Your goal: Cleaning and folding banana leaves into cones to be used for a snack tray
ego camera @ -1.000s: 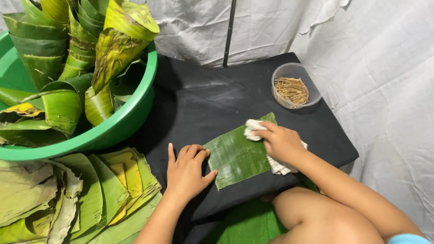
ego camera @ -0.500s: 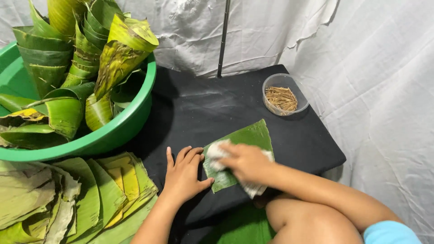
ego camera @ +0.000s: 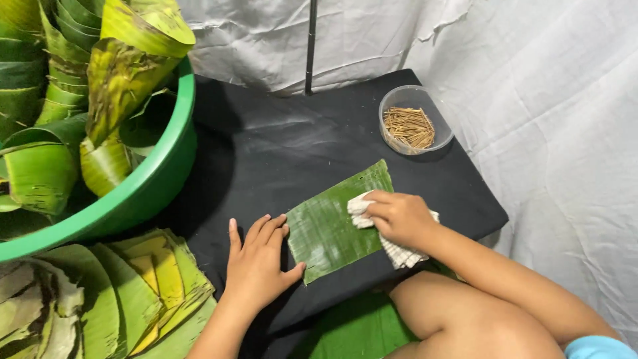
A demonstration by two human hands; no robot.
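Observation:
A rectangular green banana leaf piece (ego camera: 332, 226) lies flat on a black low table (ego camera: 279, 139). My left hand (ego camera: 256, 266) rests flat on the table with fingers spread, its thumb pressing the leaf's near left edge. My right hand (ego camera: 399, 216) grips a white checked cloth (ego camera: 399, 249) and presses it on the right part of the leaf. Part of the cloth hangs out below the hand.
A big green tub (ego camera: 143, 193) filled with rolled banana leaves stands at the left. A stack of cut leaves (ego camera: 113, 299) lies below it. A clear round container of small brown sticks (ego camera: 412, 123) sits at the table's far right. White cloth backdrop surrounds. My bare knee (ego camera: 452, 319) is near the table's edge.
My right hand with the cloth swept left across the leaf, then back toward the right side. The left hand stayed holding the leaf's edge.

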